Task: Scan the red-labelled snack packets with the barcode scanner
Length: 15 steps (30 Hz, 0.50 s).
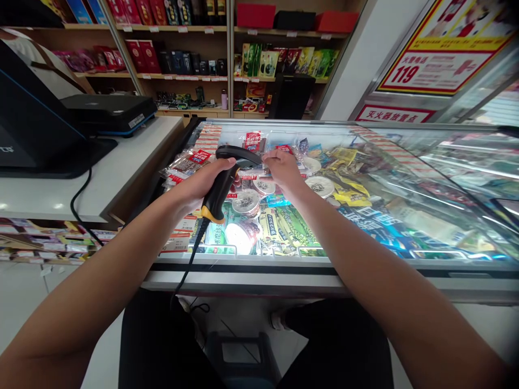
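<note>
My left hand (211, 175) is closed around the handle of a black and yellow barcode scanner (217, 192). The scanner's head is tilted over several clear plastic food packets with red labels, and a cable hangs from its handle. My right hand (283, 170) is beside the scanner head, its fingers pinched at the edge of a clear packet with a red label (253, 141); the scanner partly hides this packet. Another red-labelled packet (198, 156) lies to the left on the freezer's glass top. Behind my right hand lies a further red-labelled packet (284, 148).
Under the freezer's glass (405, 162) are ice-cream tubs (245, 201) and colourful bags. A counter (133, 156) on the left bears a dark screen (36, 119) and a black device (107, 111). Stocked shelves (182, 28) stand behind; a stool (243, 356) is below me.
</note>
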{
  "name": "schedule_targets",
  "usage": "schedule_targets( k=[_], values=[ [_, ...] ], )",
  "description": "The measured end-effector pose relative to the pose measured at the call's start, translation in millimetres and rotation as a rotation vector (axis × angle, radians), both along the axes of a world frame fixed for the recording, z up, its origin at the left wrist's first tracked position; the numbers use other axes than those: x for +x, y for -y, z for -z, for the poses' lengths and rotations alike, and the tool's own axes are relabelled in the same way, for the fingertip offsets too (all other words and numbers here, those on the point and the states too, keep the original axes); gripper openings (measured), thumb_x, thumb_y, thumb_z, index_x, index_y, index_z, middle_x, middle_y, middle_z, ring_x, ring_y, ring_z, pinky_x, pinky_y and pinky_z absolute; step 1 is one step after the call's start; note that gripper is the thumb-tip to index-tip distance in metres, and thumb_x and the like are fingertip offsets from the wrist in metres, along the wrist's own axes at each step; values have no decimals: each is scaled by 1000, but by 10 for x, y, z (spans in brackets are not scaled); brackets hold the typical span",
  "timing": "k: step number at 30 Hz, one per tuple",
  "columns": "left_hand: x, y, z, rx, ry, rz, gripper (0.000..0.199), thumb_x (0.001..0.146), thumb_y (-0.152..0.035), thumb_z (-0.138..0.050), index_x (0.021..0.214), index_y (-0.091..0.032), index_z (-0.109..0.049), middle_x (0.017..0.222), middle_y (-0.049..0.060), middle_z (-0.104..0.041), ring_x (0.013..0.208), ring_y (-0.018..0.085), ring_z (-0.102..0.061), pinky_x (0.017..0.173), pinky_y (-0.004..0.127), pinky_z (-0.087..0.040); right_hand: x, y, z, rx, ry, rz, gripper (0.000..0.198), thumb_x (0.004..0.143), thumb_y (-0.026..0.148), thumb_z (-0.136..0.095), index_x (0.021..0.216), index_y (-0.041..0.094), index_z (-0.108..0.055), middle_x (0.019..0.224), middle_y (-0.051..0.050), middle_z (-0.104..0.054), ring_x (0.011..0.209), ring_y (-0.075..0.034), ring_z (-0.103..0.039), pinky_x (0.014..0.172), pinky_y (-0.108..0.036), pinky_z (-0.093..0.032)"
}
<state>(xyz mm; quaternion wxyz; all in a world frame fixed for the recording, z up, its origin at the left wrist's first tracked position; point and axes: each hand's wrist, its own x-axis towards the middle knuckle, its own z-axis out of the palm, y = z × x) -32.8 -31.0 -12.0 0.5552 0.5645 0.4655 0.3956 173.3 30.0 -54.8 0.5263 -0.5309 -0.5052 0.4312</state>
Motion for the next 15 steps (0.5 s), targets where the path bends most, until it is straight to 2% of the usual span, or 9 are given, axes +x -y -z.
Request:
schedule_targets(
  k=[3,6,8,11,15],
  values=[
    [-20,-56,38,-2,-12,-21,45,79,-62,-63,93,-19,-70,84,7,-71,83,24,-68,78,36,-54,106,-44,-39,90,137,54,7,91,19,-58,92,20,-65,93,-4,-66,81,-20,-64,67,-38,-62],
    [-58,-124,101,-8,-72,-100,46,78,-64,-65,92,-21,-69,81,5,-68,76,23,-64,69,32,-49,367,-168,-81,282,414,213,13,92,19,-54,88,19,-66,92,-7,-70,87,-22,-68,84,-38,-57],
    [-75,-138,128,32,-159,-124,46,77,-65,-66,90,-21,-69,78,3,-64,71,21,-59,64,31,-43,597,-276,-76,350,595,339,16,93,19,-53,86,19,-67,92,-8,-72,94,-24,-69,94,-39,-52],
    [-76,-109,139,118,-295,-42,48,81,-67,-64,88,-19,-69,79,3,-63,72,20,-56,65,30,-40,899,-400,-10,260,785,448,17,93,20,-53,90,18,-70,93,-12,-74,94,-28,-70,91,-42,-52],
    [-56,-57,135,154,-374,23,47,84,-64,-63,101,-21,-75,93,5,-71,88,23,-63,80,32,-45,1019,-401,49,80,995,439,20,91,22,-59,103,14,-73,104,-18,-73,103,-35,-68,94,-48,-51]
  ],
)
